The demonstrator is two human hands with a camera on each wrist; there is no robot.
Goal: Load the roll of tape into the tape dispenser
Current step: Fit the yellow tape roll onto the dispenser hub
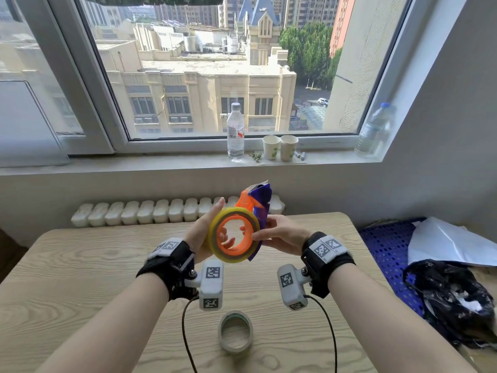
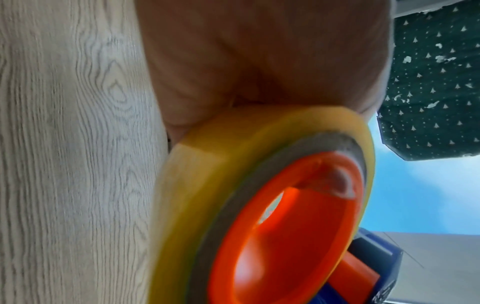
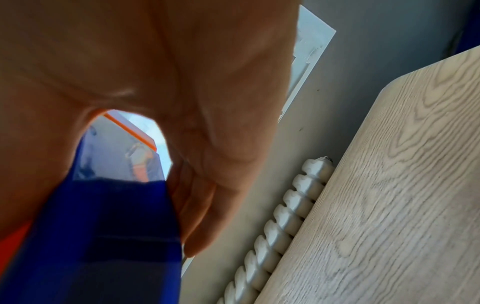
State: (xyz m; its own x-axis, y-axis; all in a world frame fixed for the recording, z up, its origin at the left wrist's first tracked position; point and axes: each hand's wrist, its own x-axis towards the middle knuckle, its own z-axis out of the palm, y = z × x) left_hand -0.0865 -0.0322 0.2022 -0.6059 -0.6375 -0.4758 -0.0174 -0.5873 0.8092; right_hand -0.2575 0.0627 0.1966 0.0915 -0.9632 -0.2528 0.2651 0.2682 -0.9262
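A yellowish roll of tape (image 1: 230,258) sits around the orange hub (image 1: 234,250) of a blue and orange tape dispenser (image 1: 261,200), held up above the table. My left hand (image 1: 207,230) cups the roll from the left, index finger straight up along its rim, other fingers showing through the hub's hole. My right hand (image 1: 279,232) grips the dispenser body from the right, thumb on the roll's edge. The left wrist view shows my palm (image 2: 259,61) against the roll (image 2: 197,185) and hub (image 2: 298,246). In the right wrist view, fingers (image 3: 207,205) wrap the blue body (image 3: 103,246).
A second, paler roll of tape (image 1: 235,331) lies flat on the wooden table (image 1: 80,278) near me. A radiator (image 1: 161,211) runs behind the table. The sill holds a bottle (image 1: 235,131), two paper cups (image 1: 279,148) and another bottle (image 1: 375,130). A black bag (image 1: 451,297) lies to the right.
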